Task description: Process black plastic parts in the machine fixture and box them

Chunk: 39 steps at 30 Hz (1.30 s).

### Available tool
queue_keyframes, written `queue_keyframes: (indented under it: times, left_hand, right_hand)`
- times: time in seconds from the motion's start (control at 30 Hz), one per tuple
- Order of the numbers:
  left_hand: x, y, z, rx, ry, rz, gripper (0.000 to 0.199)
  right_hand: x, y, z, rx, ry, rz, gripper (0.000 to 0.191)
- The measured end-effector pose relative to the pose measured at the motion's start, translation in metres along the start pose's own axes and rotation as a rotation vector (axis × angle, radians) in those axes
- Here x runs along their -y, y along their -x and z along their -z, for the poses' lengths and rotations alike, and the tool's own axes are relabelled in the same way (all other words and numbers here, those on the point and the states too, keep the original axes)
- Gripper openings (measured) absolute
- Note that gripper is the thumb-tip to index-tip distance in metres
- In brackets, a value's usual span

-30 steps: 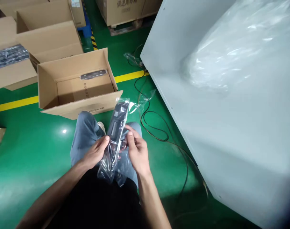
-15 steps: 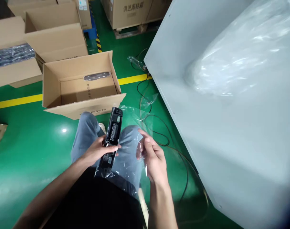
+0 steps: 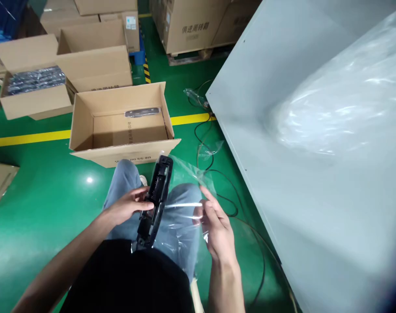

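Observation:
A long black plastic part point(image 3: 158, 184) lies over my lap, tilted, with its recessed side partly showing. My left hand point(image 3: 132, 205) grips its left edge near the middle, thumb on top. Clear plastic film point(image 3: 184, 217) spreads from the part to the right across my knee. My right hand point(image 3: 214, 219) pinches the film's right side between thumb and fingers, apart from the black part.
An open carton point(image 3: 119, 154) in front holds one wrapped part point(image 3: 142, 112). Another open carton point(image 3: 38, 102) at the left holds several wrapped parts. A grey panel point(image 3: 298, 195) with plastic sheeting point(image 3: 347, 104) fills the right. Cables point(image 3: 232, 184) lie on the green floor.
The black part has turned about its long axis, so its recessed side shows less. The film is stretched between my hands. The view has shifted, with the surroundings lower and farther right.

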<state>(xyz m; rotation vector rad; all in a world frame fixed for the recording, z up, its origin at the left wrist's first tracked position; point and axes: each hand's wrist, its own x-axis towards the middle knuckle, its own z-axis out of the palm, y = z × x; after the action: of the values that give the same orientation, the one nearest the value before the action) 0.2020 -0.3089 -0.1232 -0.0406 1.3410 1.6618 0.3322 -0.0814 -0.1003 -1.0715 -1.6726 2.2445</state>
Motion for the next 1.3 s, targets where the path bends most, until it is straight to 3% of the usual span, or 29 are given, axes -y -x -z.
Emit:
queue_keyframes:
  times: [0.1, 0.17, 0.23, 0.3, 0.43, 0.57, 0.67, 0.8, 0.97, 1.1, 1.2, 1.3]
  left_hand:
    - [-0.006, 0.003, 0.0, -0.005, -0.017, 0.026, 0.066]
    - [-0.014, 0.009, 0.0, 0.006, -0.089, 0.028, 0.067]
    - [-0.023, 0.017, -0.001, 0.038, -0.202, 0.024, 0.063]
    - [-0.034, 0.025, -0.003, 0.096, -0.306, 0.032, 0.057]
    - [-0.059, 0.04, -0.011, 0.201, -0.472, 0.015, 0.043]
    - [-0.08, 0.054, -0.018, 0.206, -0.734, -0.076, 0.036]
    - [-0.085, 0.061, -0.018, 0.133, -0.952, -0.183, 0.036]
    - [-0.079, 0.064, -0.018, -0.03, -1.144, -0.352, 0.042]
    - [-0.072, 0.062, -0.024, -0.004, -1.231, -0.344, 0.044]
    - [-0.076, 0.053, -0.019, 0.06, -1.054, -0.305, 0.042]
    - [-0.083, 0.038, -0.005, 0.13, -0.772, -0.217, 0.041]
    - [-0.09, 0.016, 0.016, 0.048, -0.492, -0.188, 0.044]
  right_hand:
    - [-0.007, -0.008, 0.005, -0.04, 0.083, 0.029, 0.074]
    - [-0.009, -0.015, 0.01, -0.134, 0.198, 0.109, 0.076]
    - [-0.002, -0.021, 0.014, -0.23, 0.319, 0.27, 0.073]
    - [0.017, -0.026, 0.014, -0.235, 0.467, 0.527, 0.062]
    - [0.079, -0.034, -0.001, 0.03, 0.862, 1.038, 0.043]
    - [0.131, -0.039, -0.017, 0.334, 1.106, 1.214, 0.021]
    - [0.144, -0.039, -0.023, 0.439, 1.175, 1.224, 0.019]
    - [0.148, -0.035, -0.028, 0.476, 1.154, 1.127, 0.017]
    - [0.155, -0.033, -0.039, 0.485, 1.084, 0.947, 0.022]
    - [0.157, -0.032, -0.043, 0.259, 0.942, 0.901, 0.027]
    - [0.149, -0.032, -0.034, 0.028, 0.796, 0.846, 0.034]
    - [0.128, -0.038, -0.015, -0.113, 0.722, 0.696, 0.044]
